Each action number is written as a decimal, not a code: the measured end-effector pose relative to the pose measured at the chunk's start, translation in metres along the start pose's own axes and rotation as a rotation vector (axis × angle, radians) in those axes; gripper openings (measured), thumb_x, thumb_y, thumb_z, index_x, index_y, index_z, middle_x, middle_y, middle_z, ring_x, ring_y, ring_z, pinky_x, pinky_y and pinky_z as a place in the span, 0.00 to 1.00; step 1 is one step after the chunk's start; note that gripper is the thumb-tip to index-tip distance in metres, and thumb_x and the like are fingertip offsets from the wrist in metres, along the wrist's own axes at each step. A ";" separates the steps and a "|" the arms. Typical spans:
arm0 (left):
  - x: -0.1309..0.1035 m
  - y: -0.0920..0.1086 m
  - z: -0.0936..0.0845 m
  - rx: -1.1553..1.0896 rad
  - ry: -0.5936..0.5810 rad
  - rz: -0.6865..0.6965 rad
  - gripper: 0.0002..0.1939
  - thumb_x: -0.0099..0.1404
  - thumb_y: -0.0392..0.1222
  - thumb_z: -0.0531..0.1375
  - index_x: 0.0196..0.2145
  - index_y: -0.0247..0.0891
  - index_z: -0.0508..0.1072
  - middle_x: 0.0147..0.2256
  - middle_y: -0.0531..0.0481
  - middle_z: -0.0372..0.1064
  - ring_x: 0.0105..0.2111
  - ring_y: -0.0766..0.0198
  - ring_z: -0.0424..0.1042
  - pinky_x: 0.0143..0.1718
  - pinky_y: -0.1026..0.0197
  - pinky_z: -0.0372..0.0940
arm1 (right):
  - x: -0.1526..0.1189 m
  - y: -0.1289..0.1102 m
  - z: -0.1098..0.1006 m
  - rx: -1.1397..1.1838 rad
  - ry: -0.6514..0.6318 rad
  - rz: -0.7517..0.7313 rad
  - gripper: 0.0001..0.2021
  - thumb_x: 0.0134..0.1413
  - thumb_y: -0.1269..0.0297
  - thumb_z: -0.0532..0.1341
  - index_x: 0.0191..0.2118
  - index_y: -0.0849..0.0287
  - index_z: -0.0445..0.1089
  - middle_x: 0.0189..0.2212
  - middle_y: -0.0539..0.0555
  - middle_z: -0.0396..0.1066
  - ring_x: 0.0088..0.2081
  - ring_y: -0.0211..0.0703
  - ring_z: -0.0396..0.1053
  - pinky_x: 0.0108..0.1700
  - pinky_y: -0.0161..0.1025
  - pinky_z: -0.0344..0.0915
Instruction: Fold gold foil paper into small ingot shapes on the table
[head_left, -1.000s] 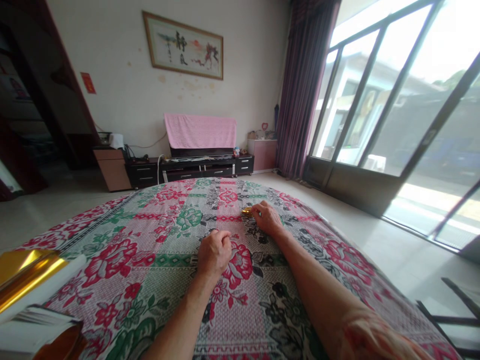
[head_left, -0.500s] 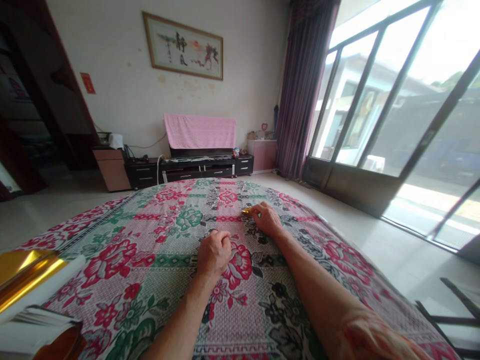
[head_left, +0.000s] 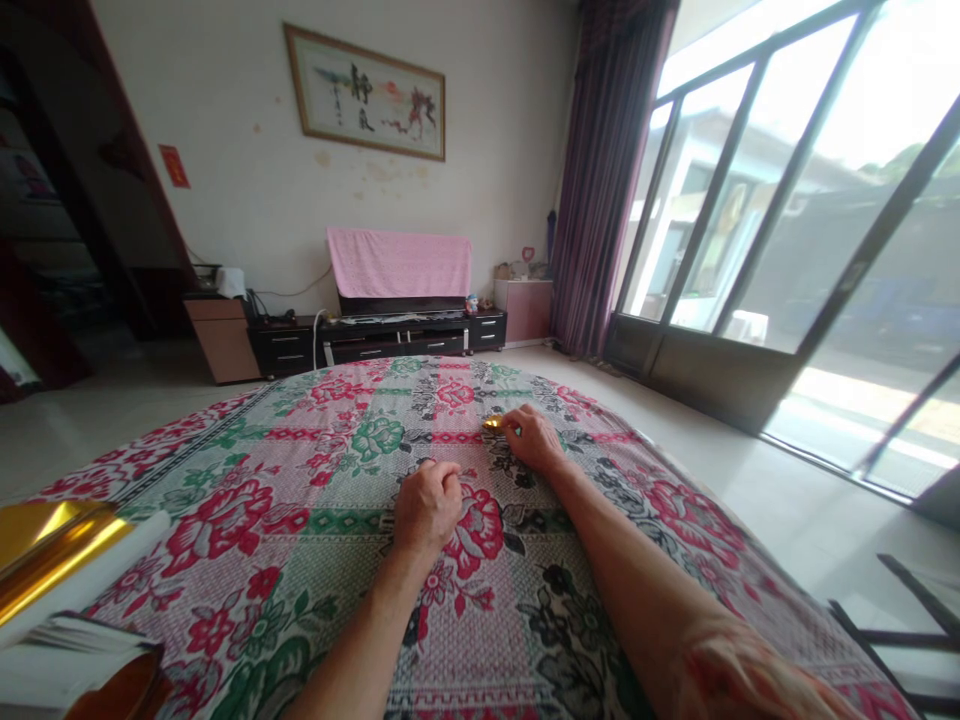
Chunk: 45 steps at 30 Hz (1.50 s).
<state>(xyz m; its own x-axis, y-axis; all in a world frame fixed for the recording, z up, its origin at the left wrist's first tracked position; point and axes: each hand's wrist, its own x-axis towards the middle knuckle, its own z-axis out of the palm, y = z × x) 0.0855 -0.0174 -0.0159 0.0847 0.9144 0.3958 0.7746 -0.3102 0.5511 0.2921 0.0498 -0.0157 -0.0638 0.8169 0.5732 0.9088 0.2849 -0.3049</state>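
Note:
In the head view my right hand (head_left: 534, 440) rests on the far part of the table. Its thumb and fingers pinch a small shiny gold foil piece (head_left: 493, 424), which points to the left and lies low at the cloth. The piece's right end is hidden by my fingers. Nearer and to the left, my left hand (head_left: 427, 505) lies on the cloth in a loose fist, its thumb against the curled fingers. Nothing sticks out of it; its palm side is hidden. Under both hands spreads a flowered tablecloth (head_left: 337, 560) in red, green and black.
Sheets of gold foil paper (head_left: 60, 550) lie at the table's left edge. Beside them, nearer me, are white and brown-orange items (head_left: 90, 665), cut off by the frame. Beyond the table stands a black TV cabinet (head_left: 397, 338) with a pink cloth (head_left: 401, 262) above it.

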 end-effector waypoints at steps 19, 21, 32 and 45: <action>0.002 -0.002 0.000 -0.059 0.025 -0.037 0.14 0.59 0.35 0.52 0.36 0.38 0.77 0.35 0.48 0.75 0.37 0.62 0.73 0.42 0.64 0.63 | 0.001 -0.019 -0.013 0.045 0.109 -0.014 0.09 0.50 0.70 0.53 0.36 0.60 0.69 0.29 0.52 0.66 0.31 0.37 0.63 0.34 0.33 0.57; 0.003 -0.004 0.000 -0.113 0.065 -0.085 0.14 0.59 0.34 0.52 0.37 0.36 0.77 0.36 0.47 0.75 0.39 0.61 0.72 0.44 0.63 0.63 | -0.001 -0.033 -0.013 0.043 0.076 -0.076 0.10 0.53 0.70 0.51 0.33 0.59 0.70 0.30 0.52 0.67 0.32 0.37 0.64 0.36 0.33 0.57; 0.009 -0.010 -0.013 -0.228 0.129 -0.302 0.18 0.57 0.31 0.50 0.40 0.37 0.76 0.39 0.47 0.75 0.41 0.59 0.72 0.44 0.62 0.64 | -0.032 -0.131 0.005 -0.075 -0.332 -0.116 0.12 0.56 0.65 0.52 0.41 0.59 0.70 0.37 0.57 0.69 0.35 0.39 0.68 0.34 0.32 0.59; -0.031 0.000 -0.069 0.116 -0.161 -0.187 0.17 0.56 0.32 0.56 0.43 0.38 0.75 0.39 0.42 0.75 0.43 0.59 0.72 0.42 0.65 0.64 | -0.066 -0.173 -0.006 -0.023 -0.290 0.006 0.11 0.54 0.67 0.54 0.35 0.59 0.74 0.35 0.61 0.70 0.36 0.45 0.68 0.35 0.37 0.59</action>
<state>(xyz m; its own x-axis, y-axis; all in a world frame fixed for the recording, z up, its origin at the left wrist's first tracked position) 0.0400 -0.0635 0.0226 0.0248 0.9855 0.1681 0.8520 -0.1088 0.5120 0.1416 -0.0564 0.0044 -0.1704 0.9288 0.3291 0.9183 0.2708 -0.2886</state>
